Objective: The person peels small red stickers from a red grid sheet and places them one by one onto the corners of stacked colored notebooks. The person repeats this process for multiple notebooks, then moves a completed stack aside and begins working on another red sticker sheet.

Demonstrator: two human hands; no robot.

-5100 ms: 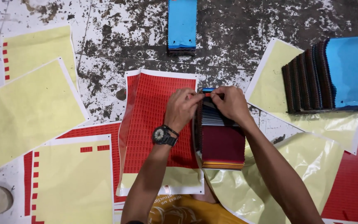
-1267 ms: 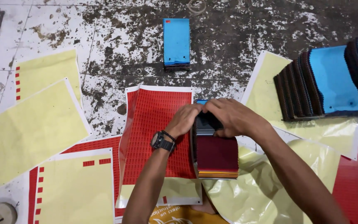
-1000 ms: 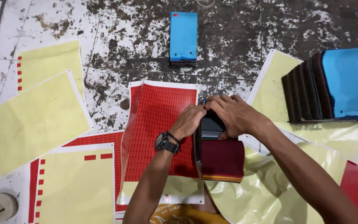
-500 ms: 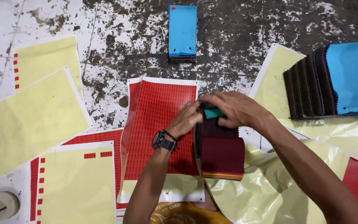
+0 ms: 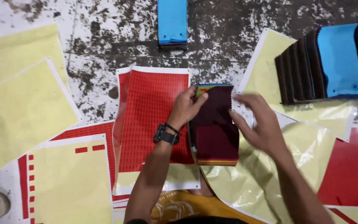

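At about nine o'clock, pale yellow paper sheets (image 5: 19,112) with small red squares along the edge are lying on the stained grey floor (image 5: 237,45). Below them, near seven o'clock, another yellow sheet on a red backing (image 5: 69,182) is resting flat. In the middle, a red sheet with a grid of small squares and a white border (image 5: 150,120) is lying, slightly curled at its left side. At twelve o'clock a small stack of bright blue fabric pieces (image 5: 172,20) is sitting apart from the rest.

The left hand (image 5: 185,108), with a black wristwatch (image 5: 165,134) on its wrist, is pressing on the left top corner of a thick stack of dark maroon fabric swatches (image 5: 216,128), the fingers curled over the edge where coloured layers are showing. This stack is lying at the centre, just right of the red grid sheet and touching it. The right hand (image 5: 255,122) is hovering at the right edge of the stack, the fingers spread and loose, gripping nothing that I can see.

At two o'clock a row of dark brown and blue fabric bundles (image 5: 326,62) is lying on a yellow sheet, and crumpled yellowish plastic film (image 5: 262,178) is spreading at five o'clock.
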